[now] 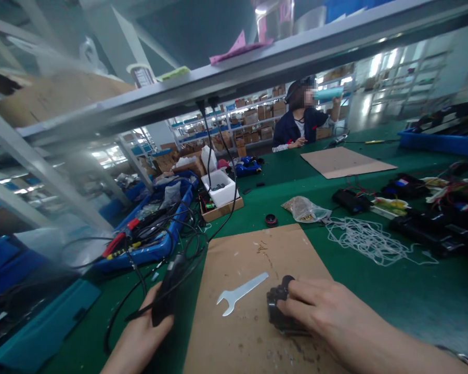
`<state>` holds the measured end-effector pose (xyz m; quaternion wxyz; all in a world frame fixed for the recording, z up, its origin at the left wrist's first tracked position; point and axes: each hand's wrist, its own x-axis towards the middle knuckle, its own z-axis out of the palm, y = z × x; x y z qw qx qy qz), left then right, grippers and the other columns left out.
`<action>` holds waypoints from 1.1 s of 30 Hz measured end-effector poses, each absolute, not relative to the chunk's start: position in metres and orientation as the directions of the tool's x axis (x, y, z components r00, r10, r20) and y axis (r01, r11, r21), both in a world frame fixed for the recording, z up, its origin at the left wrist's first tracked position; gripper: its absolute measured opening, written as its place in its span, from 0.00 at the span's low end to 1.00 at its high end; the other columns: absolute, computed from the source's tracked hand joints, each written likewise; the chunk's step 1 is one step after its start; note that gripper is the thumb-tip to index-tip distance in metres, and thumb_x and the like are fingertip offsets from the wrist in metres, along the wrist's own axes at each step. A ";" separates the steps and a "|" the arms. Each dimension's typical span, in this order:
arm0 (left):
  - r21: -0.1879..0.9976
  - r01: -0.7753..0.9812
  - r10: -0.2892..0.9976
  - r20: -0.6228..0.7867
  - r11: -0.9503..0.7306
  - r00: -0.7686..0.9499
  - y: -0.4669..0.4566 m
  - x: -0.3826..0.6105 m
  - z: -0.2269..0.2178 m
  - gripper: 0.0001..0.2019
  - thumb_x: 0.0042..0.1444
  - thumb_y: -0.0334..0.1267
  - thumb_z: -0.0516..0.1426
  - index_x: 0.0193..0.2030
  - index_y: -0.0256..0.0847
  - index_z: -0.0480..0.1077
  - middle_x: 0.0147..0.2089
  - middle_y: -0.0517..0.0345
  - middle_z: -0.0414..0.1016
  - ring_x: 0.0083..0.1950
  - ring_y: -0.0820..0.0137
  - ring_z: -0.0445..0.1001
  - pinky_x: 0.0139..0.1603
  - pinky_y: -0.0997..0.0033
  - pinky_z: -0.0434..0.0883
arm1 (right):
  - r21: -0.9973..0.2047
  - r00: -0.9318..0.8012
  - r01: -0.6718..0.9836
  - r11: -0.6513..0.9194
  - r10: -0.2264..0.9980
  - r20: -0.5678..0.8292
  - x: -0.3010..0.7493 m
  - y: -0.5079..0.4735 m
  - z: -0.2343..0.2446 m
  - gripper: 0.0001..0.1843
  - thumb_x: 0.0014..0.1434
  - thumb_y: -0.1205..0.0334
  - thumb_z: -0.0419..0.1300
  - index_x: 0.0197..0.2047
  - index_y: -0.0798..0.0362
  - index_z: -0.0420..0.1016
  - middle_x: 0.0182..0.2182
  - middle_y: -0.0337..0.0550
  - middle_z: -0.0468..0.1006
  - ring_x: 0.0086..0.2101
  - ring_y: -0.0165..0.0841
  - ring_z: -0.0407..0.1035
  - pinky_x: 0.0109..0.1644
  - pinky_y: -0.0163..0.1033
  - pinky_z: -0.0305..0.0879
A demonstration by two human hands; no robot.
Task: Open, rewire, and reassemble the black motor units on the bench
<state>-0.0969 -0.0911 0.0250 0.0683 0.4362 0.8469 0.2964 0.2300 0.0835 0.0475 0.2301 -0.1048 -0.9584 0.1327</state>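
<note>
Holding, fingers [302, 296] clamped: left hand [138, 335], black corded unit [167, 288]; right hand [335, 317], dark part [281, 306]; white open-end wrench [242, 292] lying on cardboard sheet [234, 353].

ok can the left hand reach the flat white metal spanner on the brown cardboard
Probably yes: the left hand sits close to the spanner, nothing lying between, but it holds a black corded unit.
</note>
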 end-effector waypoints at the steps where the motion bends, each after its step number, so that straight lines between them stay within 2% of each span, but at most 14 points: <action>1: 0.671 0.617 0.752 0.132 0.412 -0.645 -0.092 -0.095 0.030 0.23 0.48 0.46 0.58 0.53 0.44 0.66 0.30 0.60 0.76 0.26 0.64 0.74 0.28 0.68 0.73 | -0.310 -0.864 0.137 0.941 0.266 0.426 0.229 0.083 0.045 0.11 0.61 0.73 0.52 0.36 0.52 0.75 0.30 0.43 0.77 0.29 0.32 0.70 0.31 0.34 0.63; 4: 0.927 0.252 0.647 0.013 0.278 -0.763 -0.084 -0.078 0.060 0.23 0.47 0.52 0.61 0.47 0.44 0.66 0.21 0.65 0.68 0.21 0.68 0.68 0.22 0.72 0.68 | -0.275 -0.859 0.152 0.950 0.264 0.439 0.225 0.080 0.035 0.09 0.59 0.72 0.54 0.33 0.54 0.74 0.31 0.45 0.76 0.30 0.33 0.69 0.31 0.35 0.64; 5: 0.971 0.144 0.608 -0.002 0.191 -0.794 -0.076 -0.069 0.073 0.22 0.44 0.52 0.63 0.44 0.44 0.67 0.22 0.65 0.68 0.21 0.70 0.67 0.21 0.72 0.67 | -0.242 -0.855 0.159 0.957 0.256 0.451 0.224 0.080 0.032 0.08 0.58 0.73 0.55 0.33 0.55 0.74 0.31 0.46 0.76 0.30 0.34 0.69 0.31 0.36 0.64; 6: 0.994 0.081 0.596 0.021 0.075 -0.803 -0.064 -0.058 0.087 0.22 0.43 0.48 0.65 0.43 0.44 0.67 0.28 0.63 0.72 0.23 0.71 0.69 0.23 0.74 0.69 | -0.207 -0.848 0.161 0.965 0.242 0.471 0.222 0.079 0.029 0.07 0.57 0.73 0.56 0.32 0.55 0.73 0.31 0.46 0.76 0.29 0.35 0.69 0.31 0.36 0.64; 8: 0.980 0.044 0.607 0.154 -0.193 -0.780 -0.029 -0.036 0.111 0.20 0.43 0.39 0.66 0.43 0.45 0.67 0.34 0.63 0.73 0.29 0.73 0.71 0.31 0.73 0.72 | -0.153 -0.834 0.161 0.975 0.218 0.508 0.220 0.079 0.025 0.05 0.55 0.73 0.58 0.32 0.56 0.73 0.29 0.45 0.76 0.29 0.35 0.68 0.30 0.37 0.64; 9: 0.944 0.063 0.616 0.260 -0.323 -0.744 -0.007 -0.026 0.119 0.20 0.42 0.35 0.66 0.43 0.44 0.67 0.32 0.64 0.71 0.27 0.76 0.69 0.30 0.75 0.71 | -0.138 -0.829 0.158 0.978 0.207 0.520 0.219 0.080 0.024 0.04 0.55 0.73 0.58 0.31 0.56 0.73 0.29 0.44 0.76 0.28 0.35 0.68 0.29 0.37 0.64; 11: 0.876 0.131 0.574 0.410 -0.465 -0.709 0.043 -0.012 0.126 0.18 0.44 0.37 0.65 0.42 0.41 0.67 0.24 0.68 0.65 0.22 0.78 0.64 0.25 0.77 0.68 | -0.122 -0.823 0.144 0.982 0.187 0.536 0.219 0.081 0.024 0.05 0.56 0.72 0.58 0.30 0.55 0.72 0.28 0.42 0.75 0.27 0.34 0.68 0.28 0.37 0.63; 13: 0.837 0.180 0.527 0.476 -0.516 -0.704 0.096 -0.005 0.121 0.16 0.48 0.39 0.63 0.43 0.41 0.66 0.22 0.69 0.63 0.21 0.78 0.64 0.24 0.78 0.66 | -0.109 -0.821 0.138 0.984 0.175 0.543 0.219 0.083 0.025 0.05 0.57 0.71 0.58 0.30 0.55 0.71 0.27 0.40 0.75 0.26 0.33 0.67 0.27 0.37 0.62; 16: 0.798 0.251 0.454 0.535 -0.548 -0.713 0.163 -0.001 0.100 0.16 0.52 0.36 0.62 0.47 0.40 0.65 0.23 0.70 0.64 0.21 0.77 0.65 0.24 0.77 0.67 | -0.065 -0.793 0.143 0.988 0.154 0.590 0.217 0.085 0.025 0.08 0.58 0.68 0.60 0.27 0.53 0.69 0.25 0.38 0.74 0.24 0.31 0.65 0.24 0.36 0.58; 20: 0.802 0.288 0.423 0.538 -0.524 -0.729 0.214 -0.001 0.071 0.10 0.61 0.38 0.57 0.46 0.35 0.67 0.34 0.60 0.71 0.27 0.76 0.70 0.28 0.74 0.71 | 0.037 -0.703 0.163 0.986 0.090 0.706 0.211 0.090 0.016 0.15 0.59 0.67 0.59 0.22 0.53 0.66 0.20 0.35 0.70 0.20 0.29 0.62 0.19 0.36 0.48; 24: 0.816 0.287 0.423 0.521 -0.501 -0.741 0.228 -0.004 0.055 0.11 0.61 0.39 0.56 0.47 0.35 0.68 0.40 0.56 0.72 0.33 0.73 0.72 0.31 0.71 0.73 | 0.047 -0.656 0.168 0.985 0.076 0.750 0.206 0.092 0.012 0.16 0.60 0.67 0.58 0.20 0.54 0.65 0.18 0.34 0.69 0.20 0.27 0.61 0.17 0.37 0.45; 27: 0.809 0.275 0.413 0.520 -0.520 -0.748 0.222 -0.003 0.057 0.10 0.61 0.38 0.57 0.45 0.35 0.68 0.36 0.59 0.71 0.29 0.76 0.71 0.28 0.74 0.71 | 0.033 -0.669 0.163 0.986 0.085 0.738 0.207 0.093 0.013 0.16 0.60 0.69 0.58 0.21 0.54 0.65 0.18 0.34 0.69 0.20 0.27 0.61 0.17 0.37 0.46; 30: 0.775 0.260 0.392 0.541 -0.576 -0.744 0.197 0.005 0.076 0.11 0.56 0.34 0.60 0.45 0.37 0.66 0.27 0.66 0.67 0.23 0.77 0.66 0.25 0.76 0.68 | 0.017 -0.710 0.155 0.988 0.100 0.697 0.207 0.094 0.015 0.13 0.58 0.71 0.56 0.23 0.53 0.66 0.19 0.35 0.71 0.20 0.29 0.62 0.18 0.37 0.48; 33: 0.729 0.218 0.397 0.568 -0.648 -0.721 0.150 0.019 0.106 0.14 0.52 0.34 0.60 0.45 0.41 0.64 0.22 0.70 0.64 0.21 0.77 0.65 0.26 0.75 0.68 | -0.078 -0.738 0.167 0.983 0.177 0.651 0.210 0.091 0.020 0.06 0.53 0.71 0.57 0.27 0.54 0.66 0.21 0.37 0.73 0.21 0.30 0.64 0.21 0.37 0.52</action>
